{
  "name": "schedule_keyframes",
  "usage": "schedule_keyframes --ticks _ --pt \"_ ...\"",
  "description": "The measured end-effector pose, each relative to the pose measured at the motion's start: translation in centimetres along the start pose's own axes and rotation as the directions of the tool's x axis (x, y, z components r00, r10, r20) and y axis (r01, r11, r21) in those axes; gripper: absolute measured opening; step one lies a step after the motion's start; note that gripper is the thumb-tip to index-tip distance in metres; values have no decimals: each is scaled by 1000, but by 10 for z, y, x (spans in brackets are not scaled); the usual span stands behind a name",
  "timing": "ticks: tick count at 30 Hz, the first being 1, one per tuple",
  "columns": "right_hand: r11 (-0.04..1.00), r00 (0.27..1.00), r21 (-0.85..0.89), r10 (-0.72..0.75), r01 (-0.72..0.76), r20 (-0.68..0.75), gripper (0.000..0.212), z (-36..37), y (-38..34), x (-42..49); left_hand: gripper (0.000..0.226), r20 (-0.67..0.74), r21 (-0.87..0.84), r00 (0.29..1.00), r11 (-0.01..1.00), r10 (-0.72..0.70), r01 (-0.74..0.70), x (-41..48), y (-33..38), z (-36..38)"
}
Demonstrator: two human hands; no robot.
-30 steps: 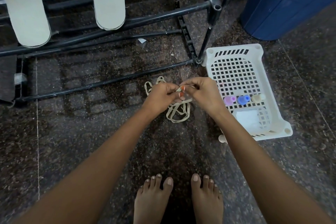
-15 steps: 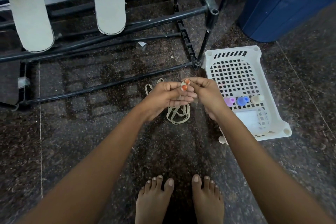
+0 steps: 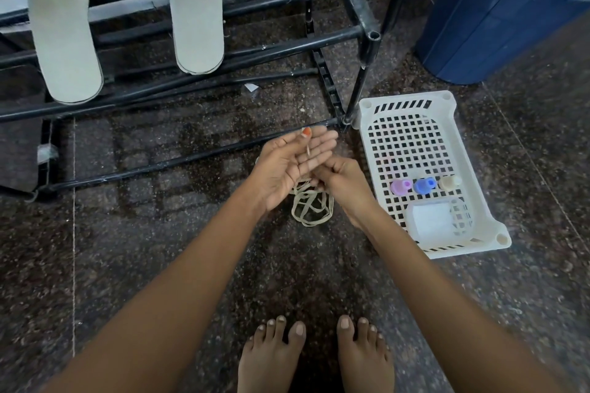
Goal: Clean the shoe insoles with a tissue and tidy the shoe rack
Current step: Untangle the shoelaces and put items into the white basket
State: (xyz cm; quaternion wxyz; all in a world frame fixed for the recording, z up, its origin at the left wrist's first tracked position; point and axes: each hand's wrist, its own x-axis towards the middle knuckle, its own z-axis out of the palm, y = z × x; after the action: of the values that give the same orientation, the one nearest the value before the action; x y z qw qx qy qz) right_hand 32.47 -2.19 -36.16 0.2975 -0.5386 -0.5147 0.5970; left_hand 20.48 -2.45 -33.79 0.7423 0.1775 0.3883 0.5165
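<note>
Two pale, flat foam insoles (image 3: 64, 29) (image 3: 196, 9) are laid side by side across the bars of the black metal shoe rack (image 3: 287, 47); whether they are wiped cannot be told, and no tissue is seen in either hand. In front of the rack, a tangled beige shoelace (image 3: 311, 206) is gathered above the dark speckled floor (image 3: 159, 249). The left hand (image 3: 290, 166) is held flat, palm up, a strand draped over it. The right hand (image 3: 343, 183) has its grip pinched on the lace. The tidying is judged unfinished. A white perforated plastic basket (image 3: 445, 96) is set beside the rack.
</note>
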Motion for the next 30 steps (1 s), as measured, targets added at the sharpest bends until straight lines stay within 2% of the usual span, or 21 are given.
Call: schedule_keyframes --ticks 5,10,17,23,30 --pt "918 986 -360 -152 165 63 18 8 3 -3 23 -75 11 996 999 51 -50 5 -2 -6" --pt "845 972 -481 -205 233 111 19 9 -3 -8 19 -136 226 987 972 91 -59 7 -6 -18" --pt "819 962 -510 -264 262 70 15 2 -12 -6 22 -110 564 992 826 60 12 4 -13 -25" --pt "907 967 -363 -248 212 -54 15 -8 -22 -2 22 -48 510 995 854 -88 100 -2 -13 -26" --pt "890 958 -404 -271 212 -96 14 -12 -22 4 27 -1 464 987 874 -161 143 -5 -14 -23"
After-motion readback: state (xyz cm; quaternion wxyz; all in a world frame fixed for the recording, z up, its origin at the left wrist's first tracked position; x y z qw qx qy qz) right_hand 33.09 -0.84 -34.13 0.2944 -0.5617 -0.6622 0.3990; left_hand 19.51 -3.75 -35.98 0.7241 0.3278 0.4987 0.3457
